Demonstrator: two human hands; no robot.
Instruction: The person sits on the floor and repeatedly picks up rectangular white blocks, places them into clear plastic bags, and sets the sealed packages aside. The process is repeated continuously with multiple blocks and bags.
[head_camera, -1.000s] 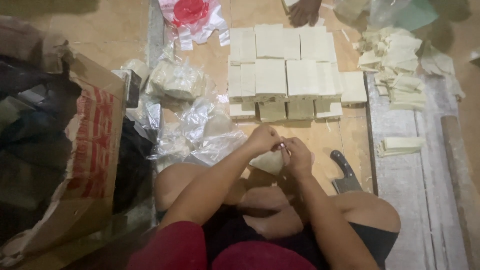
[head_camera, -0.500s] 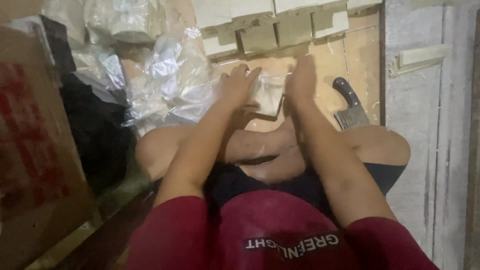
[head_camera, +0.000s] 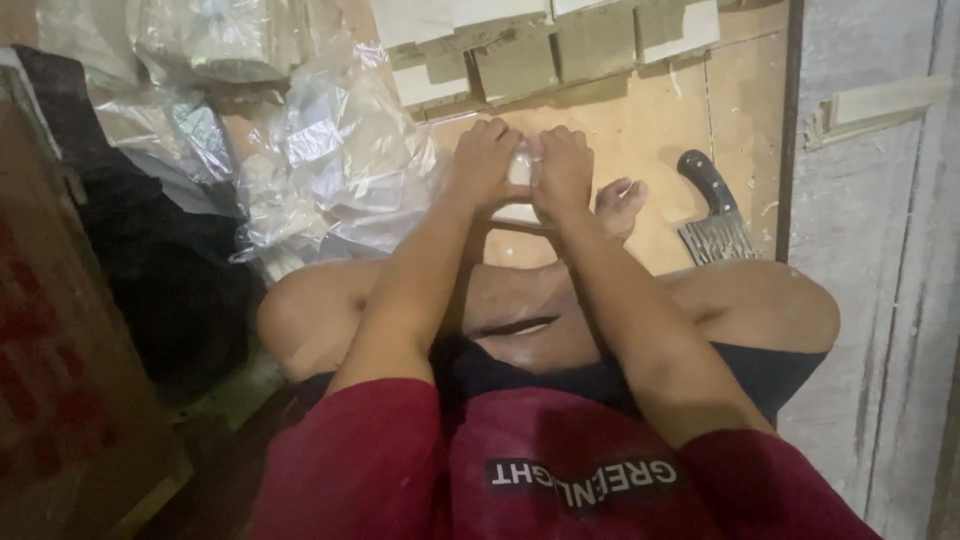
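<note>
I sit cross-legged on a wooden board (head_camera: 640, 130). My left hand (head_camera: 485, 160) and my right hand (head_camera: 562, 170) are pressed together in front of my knees, both closed around a small pale block in clear wrap (head_camera: 519, 168). Only a sliver of the block shows between my fingers. Just beyond my hands lies a row of pale rectangular blocks (head_camera: 560, 45).
A cleaver with a black handle (head_camera: 708, 205) lies on the board right of my foot. Crumpled clear plastic bags (head_camera: 330, 160) pile up at the left, beside a black bag (head_camera: 170, 280) and a cardboard box (head_camera: 60, 400). Grey planks (head_camera: 880, 250) run along the right.
The view has tilted down toward my lap. My hands, spread flat over the block half a second ago, have now closed together around it.
</note>
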